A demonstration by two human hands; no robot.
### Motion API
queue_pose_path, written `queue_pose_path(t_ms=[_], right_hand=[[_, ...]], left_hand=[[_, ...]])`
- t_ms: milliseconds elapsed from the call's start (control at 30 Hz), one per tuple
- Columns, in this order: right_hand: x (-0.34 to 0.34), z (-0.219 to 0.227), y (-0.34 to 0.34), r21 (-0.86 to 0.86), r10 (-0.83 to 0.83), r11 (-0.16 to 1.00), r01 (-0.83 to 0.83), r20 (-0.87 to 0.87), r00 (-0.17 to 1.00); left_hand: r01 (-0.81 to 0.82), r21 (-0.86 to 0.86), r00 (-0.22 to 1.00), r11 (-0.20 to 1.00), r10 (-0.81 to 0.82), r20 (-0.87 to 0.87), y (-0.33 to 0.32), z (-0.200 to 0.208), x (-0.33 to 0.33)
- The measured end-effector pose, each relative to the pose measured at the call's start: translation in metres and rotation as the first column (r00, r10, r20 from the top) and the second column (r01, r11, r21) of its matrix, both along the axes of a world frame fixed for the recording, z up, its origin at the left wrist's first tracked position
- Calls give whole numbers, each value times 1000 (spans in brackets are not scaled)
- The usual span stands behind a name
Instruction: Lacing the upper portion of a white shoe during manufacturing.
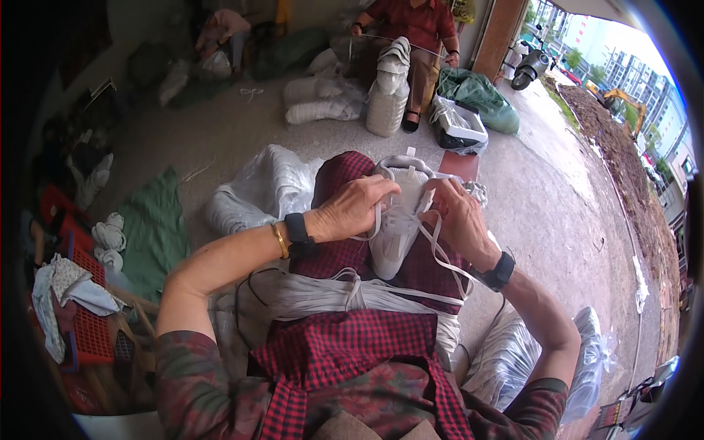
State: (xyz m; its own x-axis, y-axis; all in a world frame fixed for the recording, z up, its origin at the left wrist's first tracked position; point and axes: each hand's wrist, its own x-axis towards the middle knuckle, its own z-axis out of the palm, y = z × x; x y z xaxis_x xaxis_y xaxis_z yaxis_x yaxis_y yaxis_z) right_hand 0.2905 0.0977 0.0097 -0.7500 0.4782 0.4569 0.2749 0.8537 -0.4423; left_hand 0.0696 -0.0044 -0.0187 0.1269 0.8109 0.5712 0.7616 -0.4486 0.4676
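A white sneaker [389,251] rests on my lap, its toe toward me and its collar facing away. My left hand [353,208] is closed at the sneaker's left eyelet edge, with a white shoelace [438,253] pinched between thumb and fingers. On the opposite edge, my right hand [463,224] has its fingers bent and closed on the lace near the eyelets. Part of the lace loops down over my right thigh. A bundle of white shoelaces [352,295] lies across my lap, over the red-and-black checked apron [352,337]. The fingertips partly hide the eyelets.
Plastic-wrapped white shoe parts [260,191] stand left of my knees, and more bagged ones [506,359] sit at my right. A red basket [92,315] is at far left. Ahead, a seated person [422,29] holds a lace beside a stack of pale pieces [387,103].
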Motion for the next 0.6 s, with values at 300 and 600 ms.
queue_pose_path(t_ms=[300,600], right_hand=[[-16,16,30,501,221,741,-447,448,867],[-18,34,34,119,414,826,-550,535,736]], left_hand=[[255,198,453,947,64,-889,22,38,-12],[-130,-478,676,869,-274,-684,71,31,3]])
